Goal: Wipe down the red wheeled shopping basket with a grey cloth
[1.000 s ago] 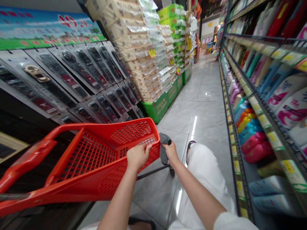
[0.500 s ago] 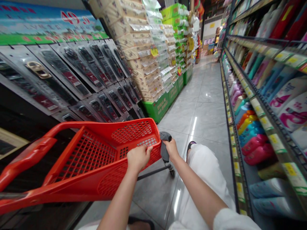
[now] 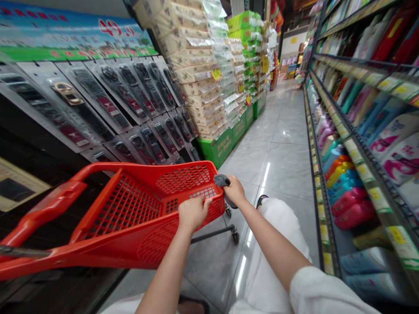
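Note:
A red plastic shopping cart (image 3: 147, 244) stands across the lower left, its lattice basket showing nothing inside. My left hand (image 3: 194, 213) is closed over the near rim of the basket, close to the front corner. In my right hand (image 3: 234, 192) is a dark grey cloth (image 3: 222, 180), bunched up and lying against the cart's front rim. Part of the cloth hangs below my fingers. Under the basket a dark metal bar runs to a caster wheel (image 3: 235, 235) on the floor.
Packaged belts (image 3: 108, 100) hang on the left rack under a price banner (image 3: 75, 32). Stacked cartons (image 3: 199, 78) stand on green bases (image 3: 218, 146) beyond it. Shelves on the right hold bottles (image 3: 353, 203). A grey tiled aisle (image 3: 284, 113) runs between them.
My right hand has moved the grey cloth left and up, from the cart's front end onto its rim. The left hand keeps its hold on the near rim.

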Demonstrator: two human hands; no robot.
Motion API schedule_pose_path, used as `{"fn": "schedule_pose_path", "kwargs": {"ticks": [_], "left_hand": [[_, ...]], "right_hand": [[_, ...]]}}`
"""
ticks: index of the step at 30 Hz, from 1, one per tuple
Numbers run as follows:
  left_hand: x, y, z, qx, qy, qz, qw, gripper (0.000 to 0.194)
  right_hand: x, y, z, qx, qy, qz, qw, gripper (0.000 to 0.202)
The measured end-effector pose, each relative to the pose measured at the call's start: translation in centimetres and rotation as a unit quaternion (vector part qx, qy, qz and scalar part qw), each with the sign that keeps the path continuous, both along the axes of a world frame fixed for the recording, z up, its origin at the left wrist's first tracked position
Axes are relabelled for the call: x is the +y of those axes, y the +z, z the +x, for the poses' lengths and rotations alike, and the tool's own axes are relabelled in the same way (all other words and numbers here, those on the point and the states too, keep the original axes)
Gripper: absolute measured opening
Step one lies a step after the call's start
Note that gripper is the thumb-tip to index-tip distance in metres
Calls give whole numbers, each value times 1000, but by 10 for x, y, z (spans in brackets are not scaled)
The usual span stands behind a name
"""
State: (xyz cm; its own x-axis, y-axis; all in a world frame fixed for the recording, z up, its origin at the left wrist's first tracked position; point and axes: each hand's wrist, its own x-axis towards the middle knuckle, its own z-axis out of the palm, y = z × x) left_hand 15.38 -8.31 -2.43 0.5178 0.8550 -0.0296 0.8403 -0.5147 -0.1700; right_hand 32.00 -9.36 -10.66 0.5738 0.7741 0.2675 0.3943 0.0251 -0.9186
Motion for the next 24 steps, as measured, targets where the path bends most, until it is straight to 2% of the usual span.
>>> {"fn": "schedule_pose_path", "kwargs": {"ticks": [3, 7, 12, 16, 20, 24], "left_hand": [[1, -1, 0, -4, 1, 0, 1000, 58], [-4, -2, -5, -11, -6, 2, 1000, 58], [-23, -3, -17, -17, -21, -5, 1000, 55], [-31, -2, -17, -17, -18, -11, 1000, 55], [-21, -1, -6, -18, -9, -4, 1000, 56], [-5, -1, 10, -26, -4, 14, 1000, 57]], "right_hand": [[1, -3, -3, 7, -21, 11, 1000, 37], [-23, -17, -21, -9, 0, 59, 998, 40], [-44, -30, -36, 83, 3, 125, 989, 32], [-30, -31, -33, 159, -36, 138, 977, 27], [-3, -34, -17, 295, -7, 166, 941, 28], [3, -57, -9, 399, -6, 123, 909, 30]]}}
